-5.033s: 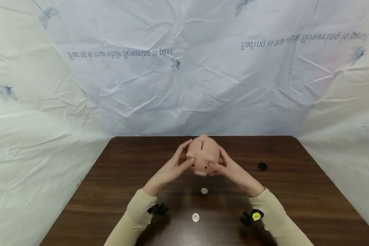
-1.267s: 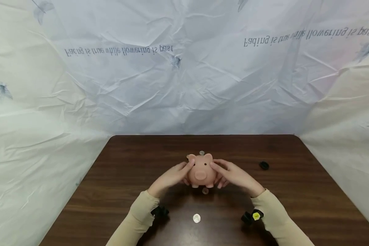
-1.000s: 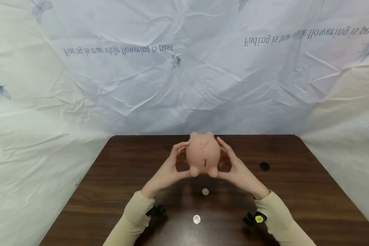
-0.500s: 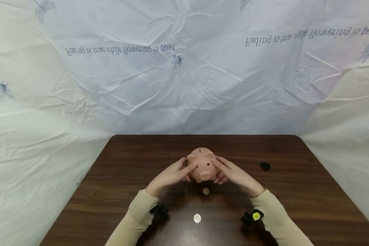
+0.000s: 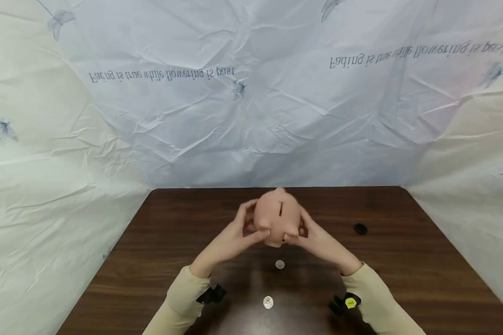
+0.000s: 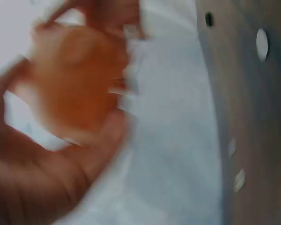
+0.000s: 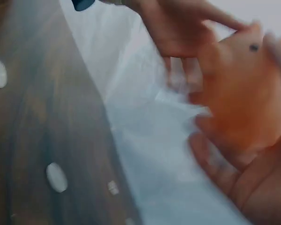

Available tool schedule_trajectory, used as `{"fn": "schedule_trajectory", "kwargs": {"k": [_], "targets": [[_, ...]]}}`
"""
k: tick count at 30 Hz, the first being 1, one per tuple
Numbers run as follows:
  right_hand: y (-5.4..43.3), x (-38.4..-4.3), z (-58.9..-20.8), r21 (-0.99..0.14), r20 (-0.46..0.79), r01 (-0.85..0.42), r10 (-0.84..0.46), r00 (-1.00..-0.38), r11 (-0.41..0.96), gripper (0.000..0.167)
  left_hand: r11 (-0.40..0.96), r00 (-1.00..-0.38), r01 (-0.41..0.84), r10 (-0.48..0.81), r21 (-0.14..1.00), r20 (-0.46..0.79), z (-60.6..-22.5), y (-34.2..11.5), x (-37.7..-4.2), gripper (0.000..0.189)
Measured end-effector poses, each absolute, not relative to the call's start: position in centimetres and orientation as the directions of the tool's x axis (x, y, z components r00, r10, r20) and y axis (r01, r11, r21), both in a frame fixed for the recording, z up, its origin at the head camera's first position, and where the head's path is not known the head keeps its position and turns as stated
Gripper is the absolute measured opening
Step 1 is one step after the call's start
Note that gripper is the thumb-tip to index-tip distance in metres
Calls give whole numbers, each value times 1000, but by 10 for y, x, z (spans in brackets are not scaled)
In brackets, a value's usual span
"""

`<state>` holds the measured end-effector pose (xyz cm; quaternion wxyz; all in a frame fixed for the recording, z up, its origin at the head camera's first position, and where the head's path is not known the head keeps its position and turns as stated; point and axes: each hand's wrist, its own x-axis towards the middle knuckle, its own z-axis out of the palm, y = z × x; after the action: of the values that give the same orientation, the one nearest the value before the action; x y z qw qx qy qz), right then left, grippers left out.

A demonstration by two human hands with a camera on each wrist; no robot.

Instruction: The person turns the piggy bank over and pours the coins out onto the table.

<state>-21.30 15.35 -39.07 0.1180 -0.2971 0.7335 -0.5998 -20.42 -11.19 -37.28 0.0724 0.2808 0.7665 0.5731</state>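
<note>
A pink piggy bank (image 5: pixel 276 216) is held up off the table between both hands in the head view. It is tipped snout down, so the coin slot on its back faces the camera. On its left side, my left hand (image 5: pixel 230 237) grips it, thumb near one ear and fingers round the flank. My right hand (image 5: pixel 322 237) grips the other side in much the same way. Below the snout lies one coin (image 5: pixel 280 264), and a second coin (image 5: pixel 268 302) is nearer the front. Both wrist views are blurred; the bank's underside cannot be made out.
A small black round piece (image 5: pixel 360 228) lies on the brown table (image 5: pixel 402 270) to the right. Small pale coins (image 6: pixel 240 180) show near the far edge in the left wrist view. White printed sheeting (image 5: pixel 251 130) hangs behind.
Both hands have rocked the piggy bank back and forth: rump up a second ago, face toward the camera half a second ago, now raised slightly and tipped snout down. The two near coins stay put.
</note>
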Motion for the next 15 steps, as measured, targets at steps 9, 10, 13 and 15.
{"fn": "schedule_trajectory", "kwargs": {"k": [9, 10, 13, 15], "targets": [[157, -214, -396, -950, 148, -271, -537, -830, 156, 94, 130, -821, 285, 544, 949, 172, -392, -112, -214, 85], [158, -210, -391, -922, 239, -361, -534, -811, 136, 100, 98, -793, 365, 553, 926, 254, -388, -114, -212, 90], [160, -207, -380, -833, 411, -542, -532, -741, 113, 112, 43, -710, 525, 574, 850, 409, -376, -119, -209, 103], [161, -211, -380, -858, 371, -501, -539, -756, 112, 108, 63, -720, 511, 576, 857, 387, -378, -119, -213, 103]]}}
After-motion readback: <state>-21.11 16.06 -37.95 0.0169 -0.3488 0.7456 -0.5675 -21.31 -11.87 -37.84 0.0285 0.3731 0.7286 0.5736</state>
